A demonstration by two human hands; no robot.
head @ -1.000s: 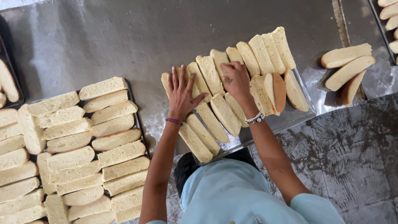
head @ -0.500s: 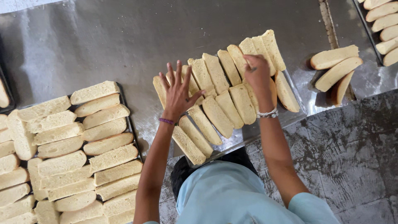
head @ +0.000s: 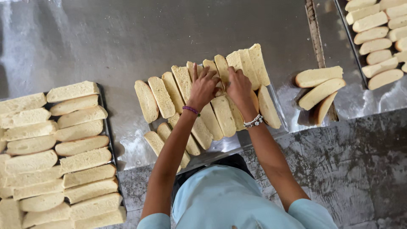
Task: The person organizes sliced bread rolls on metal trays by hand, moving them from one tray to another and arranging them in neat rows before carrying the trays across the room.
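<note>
Since the earlier frame both hands have closed in together at the slices' (head: 212, 112) top row. The left hand (head: 203, 87) spreads its fingers wide on the bread; the right hand (head: 238, 86), at 3 o'clock beside it, curls on a slice, seemingly squaring the rows on the tray (head: 277, 106).

The left hand (head: 203, 87) and right hand (head: 238, 85) cover parts of the bread slices (head: 220, 112) under them, so whether the fingers pinch a slice or only press on it cannot be told. The left tray (head: 109, 142) of slices runs off the left and bottom edges. The right tray (head: 344, 25) is cut by the top and right edges. The person's shirt (head: 229, 199) hides the counter's (head: 127, 38) near edge and leaves the picture at the bottom.
</note>
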